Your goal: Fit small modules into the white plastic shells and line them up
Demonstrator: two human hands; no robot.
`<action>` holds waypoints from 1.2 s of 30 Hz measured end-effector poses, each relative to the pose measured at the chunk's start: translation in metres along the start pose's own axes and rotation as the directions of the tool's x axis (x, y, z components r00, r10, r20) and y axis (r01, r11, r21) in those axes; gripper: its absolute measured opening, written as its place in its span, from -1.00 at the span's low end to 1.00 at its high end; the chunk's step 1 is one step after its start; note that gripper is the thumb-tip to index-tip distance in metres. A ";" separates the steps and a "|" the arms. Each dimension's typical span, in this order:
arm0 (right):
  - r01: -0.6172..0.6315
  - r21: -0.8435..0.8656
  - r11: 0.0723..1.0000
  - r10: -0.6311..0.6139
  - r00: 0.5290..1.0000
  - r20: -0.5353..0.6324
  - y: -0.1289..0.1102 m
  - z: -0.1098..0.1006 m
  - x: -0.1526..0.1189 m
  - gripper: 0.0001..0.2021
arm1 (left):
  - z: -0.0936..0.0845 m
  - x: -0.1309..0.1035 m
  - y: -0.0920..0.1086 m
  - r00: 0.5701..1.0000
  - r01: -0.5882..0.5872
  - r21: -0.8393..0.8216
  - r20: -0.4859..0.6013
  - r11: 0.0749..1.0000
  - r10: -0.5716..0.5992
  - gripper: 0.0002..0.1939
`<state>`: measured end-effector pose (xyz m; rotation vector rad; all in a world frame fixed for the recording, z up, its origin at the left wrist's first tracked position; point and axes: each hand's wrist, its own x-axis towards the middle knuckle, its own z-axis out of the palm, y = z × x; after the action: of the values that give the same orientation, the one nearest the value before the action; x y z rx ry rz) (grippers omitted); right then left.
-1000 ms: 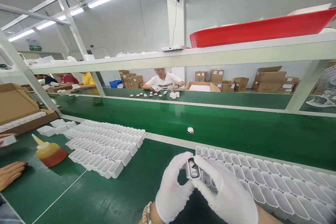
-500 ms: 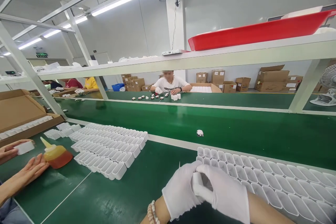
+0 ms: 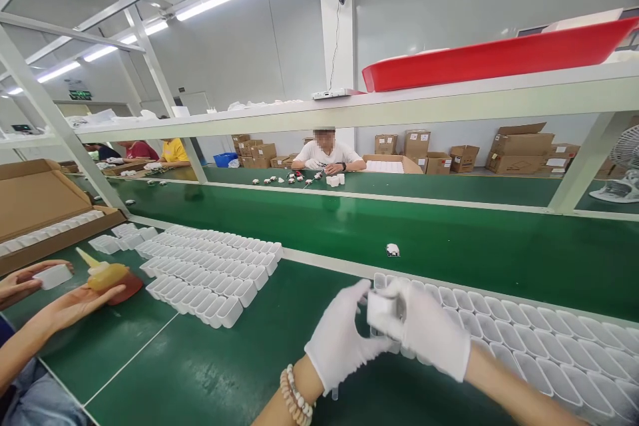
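My right hand (image 3: 432, 326), in a white glove, grips a small white plastic cup (image 3: 383, 313) between thumb and fingers above the green bench. Close on its left is my left hand (image 3: 344, 336), also gloved, with thumb and fingers spread around the cup's left side and nothing held in them. A small clear tip (image 3: 335, 393) shows beneath my left hand; what it belongs to is hidden. Rows of white cups (image 3: 524, 339) stand open side up to the right, partly behind my right hand.
More rows of cups (image 3: 214, 273) stand left of centre. At far left a co-worker's hands touch a yellow glue bottle (image 3: 107, 276) and hold a white cup (image 3: 54, 276). A small white part (image 3: 393, 250) lies on the green belt (image 3: 474, 246). A shelf (image 3: 279, 116) spans above.
My hands have moved slightly up and apart; the left fingers have opened away from the cup. The small part on the belt has shifted right. The co-worker's hand has moved onto the bottle.
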<state>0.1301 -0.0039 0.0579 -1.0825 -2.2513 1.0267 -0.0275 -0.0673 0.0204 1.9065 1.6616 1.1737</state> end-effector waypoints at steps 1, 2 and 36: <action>-0.036 -0.037 0.999 0.033 0.998 -0.060 0.001 -0.011 0.005 -0.88 | -0.002 0.001 -0.004 0.999 0.034 0.005 -0.036 0.999 -0.034 -0.28; -0.084 -0.096 0.992 0.072 0.990 -0.119 0.003 -0.023 0.012 -0.87 | -0.004 0.001 -0.009 0.997 0.068 0.020 -0.041 0.997 -0.068 -0.21; -0.272 -0.343 0.899 0.320 0.943 0.091 0.172 -0.090 0.134 -0.75 | 0.013 0.010 -0.036 0.913 -0.077 0.332 0.403 0.940 -0.068 -0.72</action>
<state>0.1894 0.2142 -0.0097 -1.5798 -2.4879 0.8864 -0.0408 -0.0455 -0.0097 2.1719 1.6957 0.4456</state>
